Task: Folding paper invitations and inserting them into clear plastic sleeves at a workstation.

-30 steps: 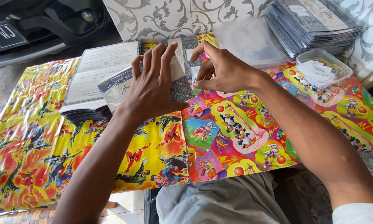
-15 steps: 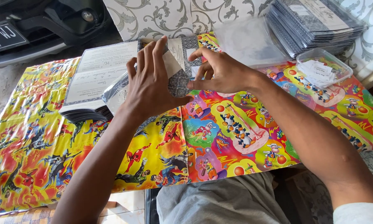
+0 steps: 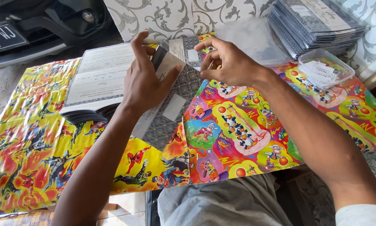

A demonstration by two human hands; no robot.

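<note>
While the left hand point(image 3: 144, 83) is gripping a grey patterned card point(image 3: 171, 104) near the tabletop's point(image 3: 37, 150) far edge, the right hand point(image 3: 227, 62) is pinching its top.

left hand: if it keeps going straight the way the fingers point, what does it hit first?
The left hand points up and away across the table. First in line is probably the patterned wall panel behind the grey card it holds; depth unclear.

Both hands, left hand point(image 3: 144, 86) and right hand point(image 3: 230, 65), on a grey patterned card point(image 3: 171, 109) over cartoon wrapping paper point(image 3: 238, 129).
</note>
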